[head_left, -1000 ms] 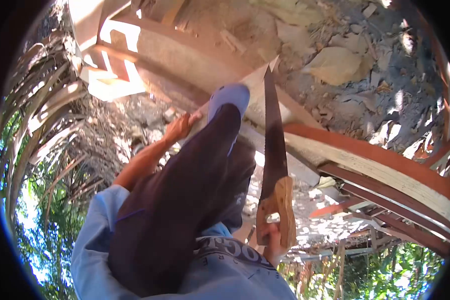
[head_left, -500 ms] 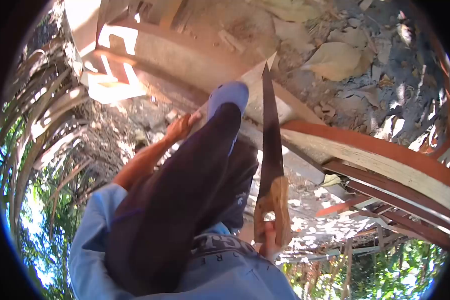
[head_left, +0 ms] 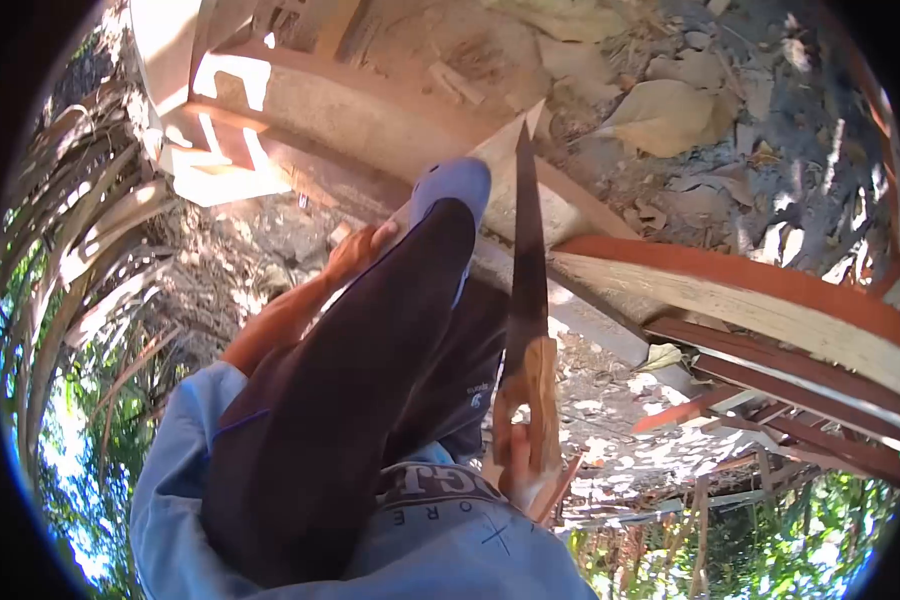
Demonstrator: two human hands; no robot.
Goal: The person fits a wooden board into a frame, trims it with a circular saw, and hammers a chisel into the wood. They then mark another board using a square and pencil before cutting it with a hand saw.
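Note:
My right hand (head_left: pixel 518 462) is closed round the wooden handle of a handsaw (head_left: pixel 530 265). The dark blade points away from me, and its narrow tip lies over a pale wooden board (head_left: pixel 502 160). A lavender shoe (head_left: pixel 454 186) on my foot is on the board, just left of the blade. My left hand (head_left: pixel 363 250) is beside the shoe, its fingers curled on the near left end of the board. My leg and the shoe hide part of that end. Whether the teeth are in a cut cannot be made out.
A curved timber with a red-brown face (head_left: pixel 740 285) extends right, above several red-brown slats (head_left: pixel 790 385). A concrete ledge (head_left: pixel 370 110) runs beyond the shoe. Dry leaves (head_left: pixel 670 118) litter the ground, and drooping dry fronds (head_left: pixel 100 220) hang at left.
The saw has shifted slightly forward and to the left with my right hand. My left hand and foot keep their places on the board, apart from a small shift of the view.

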